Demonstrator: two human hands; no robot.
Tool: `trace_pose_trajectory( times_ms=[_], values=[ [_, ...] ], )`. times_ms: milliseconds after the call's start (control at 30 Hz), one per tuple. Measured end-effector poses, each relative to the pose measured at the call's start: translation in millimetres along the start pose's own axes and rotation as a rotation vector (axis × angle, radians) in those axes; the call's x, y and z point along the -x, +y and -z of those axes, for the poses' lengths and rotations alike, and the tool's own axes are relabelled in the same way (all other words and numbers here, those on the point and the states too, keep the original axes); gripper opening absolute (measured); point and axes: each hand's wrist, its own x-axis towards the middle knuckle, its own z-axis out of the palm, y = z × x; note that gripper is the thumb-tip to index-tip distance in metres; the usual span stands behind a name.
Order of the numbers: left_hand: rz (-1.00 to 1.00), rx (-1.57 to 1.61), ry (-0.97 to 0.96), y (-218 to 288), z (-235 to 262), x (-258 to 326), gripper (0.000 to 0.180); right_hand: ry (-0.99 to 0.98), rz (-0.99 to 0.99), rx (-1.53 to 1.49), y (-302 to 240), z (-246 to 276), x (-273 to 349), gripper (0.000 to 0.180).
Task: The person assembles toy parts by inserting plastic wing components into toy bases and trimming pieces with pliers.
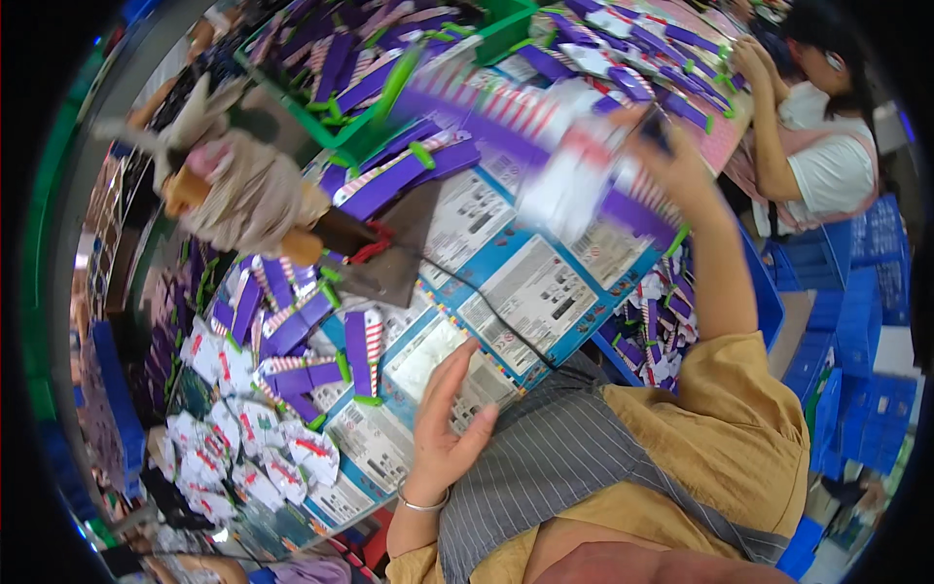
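My right hand [676, 165] is raised at the far side of the table, closed on a purple piece [477, 125] with red-and-white stripes, a green end and a white part. Motion blurs this piece, so I cannot tell if it is one or more. Near the front edge, my left hand [449, 428] is held with fingers stretched and nothing in it. Beneath it lies a blue-and-white printed sheet [530, 292] covering the tabletop. To its left sits a purple striped piece [363, 355] with a green end, beside several more like it.
A fixture wrapped in beige cloth [258, 190] stands at the left on a dark plate [394, 263]. Behind it, a green crate [292, 112] holds many striped pieces. White pieces with red marks [258, 428] are heaped front left. Blue bins [856, 341] and a seated co-worker [817, 136] are at right.
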Motion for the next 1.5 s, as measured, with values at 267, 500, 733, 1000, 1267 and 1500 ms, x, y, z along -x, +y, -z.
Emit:
trace_pose_trajectory(
  times_ms=[267,500,733,1000,1267,1500],
  values=[
    [0.113,-1.357,0.829,-36,89,71,0.072,0.227,-0.205,0.125,98,110,-124,0.049],
    [0.199,-1.153,0.847,-66,125,128,0.05,0.155,-0.076,0.935,210,232,-163,0.046],
    [-0.225,-0.947,1.099,-60,109,133,0.038,0.252,-0.04,1.397,142,202,-144,0.048],
    [-0.322,-1.009,0.304,-48,23,46,0.051,-0.318,0.626,0.3,-46,-74,14,0.035],
    [-0.232,-0.965,0.46,-33,96,25,0.063,-0.88,0.7,0.273,-69,-157,87,0.045],
    [0.193,-1.24,0.803,-55,156,26,0.076,-1.084,0.995,0.171,-80,-182,78,0.016]
  ],
)
